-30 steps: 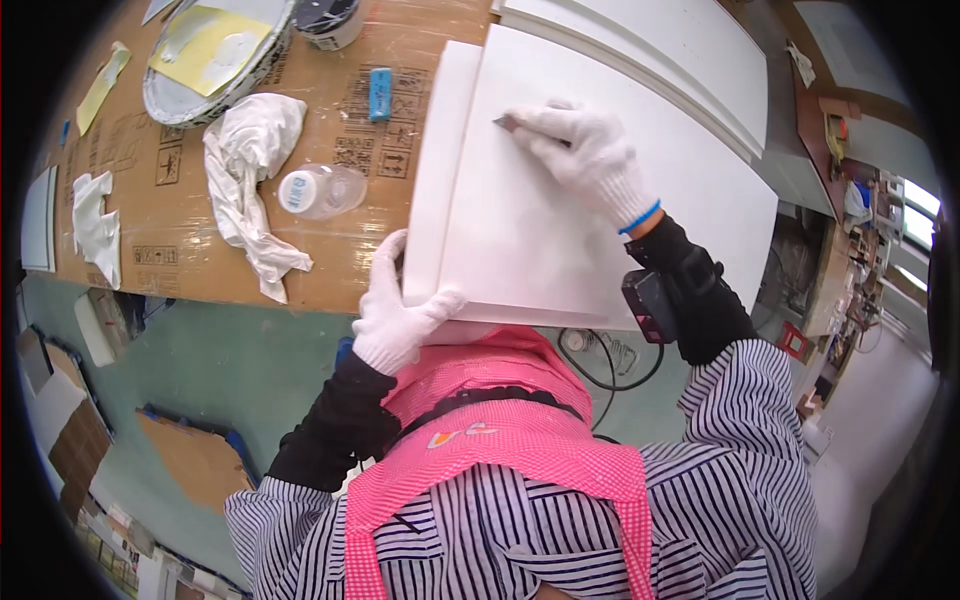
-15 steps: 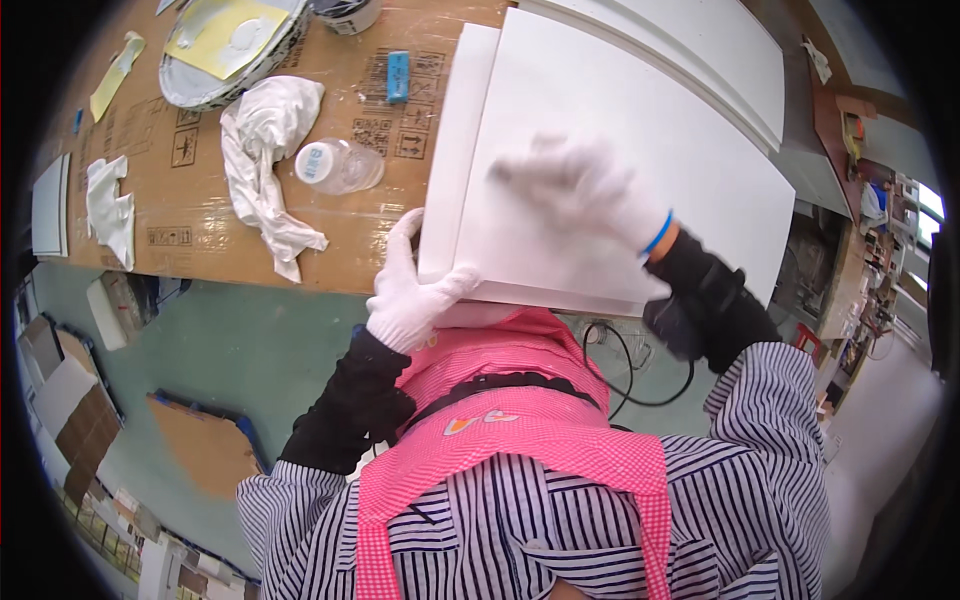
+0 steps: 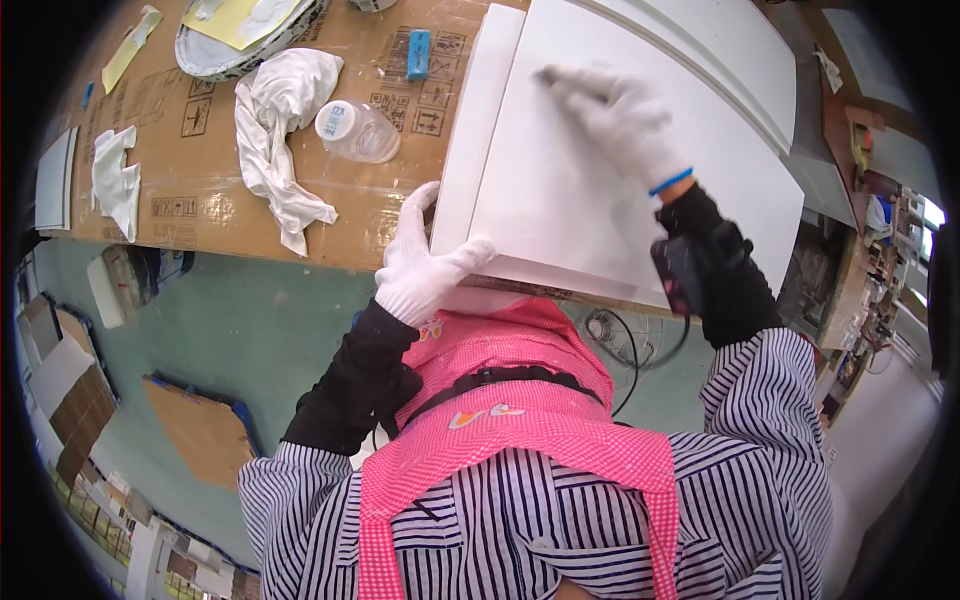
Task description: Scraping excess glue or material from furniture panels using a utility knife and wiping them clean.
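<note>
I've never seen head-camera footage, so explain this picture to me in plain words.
There is no machine here: these are a person's own hands in white gloves. The picture comes from a wide camera on the person's head, looking down, so straight edges bend. The left hand holds the near left corner of the white panels. The right hand pinches a small dark piece, too blurred to identify, over the top panel. On the brown cardboard lie a crumpled white cloth, a clear bottle and a blue block.
</note>
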Available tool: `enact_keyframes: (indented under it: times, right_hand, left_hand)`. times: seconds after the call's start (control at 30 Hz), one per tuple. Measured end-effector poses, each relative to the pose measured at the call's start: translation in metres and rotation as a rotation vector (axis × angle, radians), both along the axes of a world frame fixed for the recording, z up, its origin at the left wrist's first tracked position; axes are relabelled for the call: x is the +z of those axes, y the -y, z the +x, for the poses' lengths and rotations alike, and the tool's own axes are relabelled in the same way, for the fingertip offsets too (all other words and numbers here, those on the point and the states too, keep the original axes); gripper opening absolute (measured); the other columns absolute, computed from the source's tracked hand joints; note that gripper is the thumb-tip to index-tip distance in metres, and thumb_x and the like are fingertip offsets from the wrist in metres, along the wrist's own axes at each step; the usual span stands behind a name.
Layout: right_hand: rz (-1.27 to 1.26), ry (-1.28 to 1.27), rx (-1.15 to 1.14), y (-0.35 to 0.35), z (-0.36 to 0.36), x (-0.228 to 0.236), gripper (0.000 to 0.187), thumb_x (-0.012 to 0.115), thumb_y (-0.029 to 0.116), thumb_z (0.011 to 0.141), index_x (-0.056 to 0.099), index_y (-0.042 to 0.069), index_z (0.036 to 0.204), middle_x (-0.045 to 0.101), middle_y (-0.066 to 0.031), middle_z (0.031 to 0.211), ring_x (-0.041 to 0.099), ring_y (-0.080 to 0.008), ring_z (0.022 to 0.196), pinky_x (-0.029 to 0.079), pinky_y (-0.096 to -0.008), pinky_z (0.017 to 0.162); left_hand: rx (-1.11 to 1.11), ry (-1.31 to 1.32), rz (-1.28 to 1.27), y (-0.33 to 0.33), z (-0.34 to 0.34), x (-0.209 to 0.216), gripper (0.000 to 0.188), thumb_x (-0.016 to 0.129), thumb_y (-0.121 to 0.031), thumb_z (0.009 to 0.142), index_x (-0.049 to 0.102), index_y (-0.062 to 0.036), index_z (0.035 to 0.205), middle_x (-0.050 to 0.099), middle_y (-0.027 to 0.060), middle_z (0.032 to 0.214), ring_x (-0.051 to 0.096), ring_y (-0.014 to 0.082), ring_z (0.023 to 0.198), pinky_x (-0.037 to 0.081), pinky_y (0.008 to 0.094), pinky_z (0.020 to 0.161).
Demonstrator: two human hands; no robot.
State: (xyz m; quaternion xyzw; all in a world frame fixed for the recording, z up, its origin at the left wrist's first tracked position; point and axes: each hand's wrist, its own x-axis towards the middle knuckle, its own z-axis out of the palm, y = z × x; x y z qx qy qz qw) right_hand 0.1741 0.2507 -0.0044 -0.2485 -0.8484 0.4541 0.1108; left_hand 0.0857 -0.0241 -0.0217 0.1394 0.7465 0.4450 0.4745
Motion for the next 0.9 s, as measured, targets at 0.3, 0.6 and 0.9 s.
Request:
enact_keyframes:
  times: [0.3,0.6,0.9]
  right_hand:
    - [0.056,0.071,0.135,0.034,0.035,0.013,0.026,0.068,0.011,0.096,0.078,0.01,0.12,0.072,-0.0119,0.085,0.07,-0.022,0.077,0.057,-0.036,0.072]
    - [0.361,0.241,0.049,0.038,0.047,0.036,0.024,0.065,0.014,0.098,0.079,0.008,0.116,0.077,-0.0144,0.097,0.072,-0.0224,0.074,0.057,-0.0323,0.075]
    - [0.278,0.123,0.166,0.192,-0.03,0.05,0.018,0.067,0.014,0.093,0.074,0.011,0.11,0.07,-0.0116,0.088,0.071,-0.0315,0.079,0.057,-0.0403,0.069]
  left_hand:
    - [0.02,0.022,0.057,0.012,0.0,-0.011,0.098,0.089,-0.031,0.076,0.039,0.0001,0.155,0.053,0.0233,0.149,0.053,0.0321,0.138,0.043,0.0408,0.116]
    - [0.33,-0.253,0.097,0.047,-0.062,-0.036,0.082,0.09,-0.03,0.081,0.048,-0.0003,0.145,0.058,0.0187,0.139,0.06,0.0281,0.124,0.049,0.0411,0.107]
    - [-0.054,-0.369,0.326,-0.021,-0.148,-0.047,0.075,0.092,-0.028,0.078,0.056,-0.0003,0.138,0.072,0.0102,0.12,0.07,0.0194,0.108,0.055,0.0343,0.099]
